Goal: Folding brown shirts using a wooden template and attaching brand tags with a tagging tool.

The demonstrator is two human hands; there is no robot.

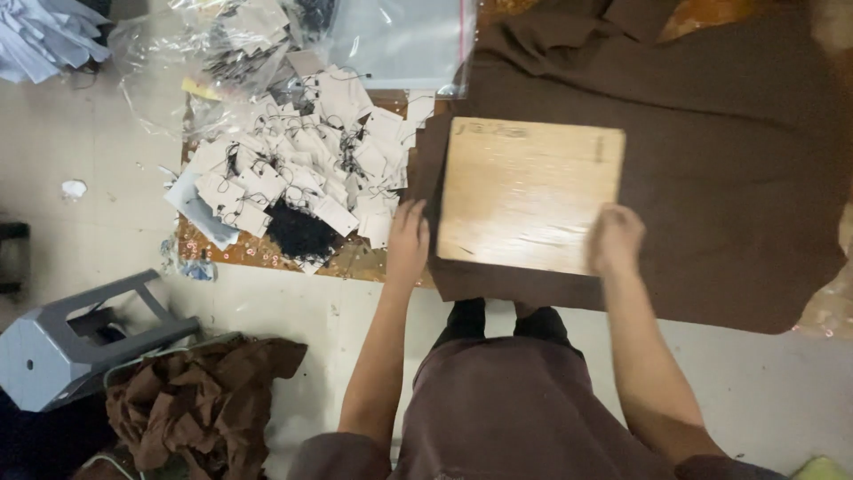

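Overhead, from the head camera, a wooden board (pixel 530 194) lies flat on brown fabric (pixel 737 160), between both hands. Left hand (pixel 409 240) rests open at its left edge; right hand (pixel 615 238), blurred, curls over its lower right corner. Paper tags (pixel 302 169) lie left.

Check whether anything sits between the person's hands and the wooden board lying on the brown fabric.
Nothing visible does. The left hand rests at the wooden board's left edge, the right hand on its lower right corner. The brown fabric lies underneath.
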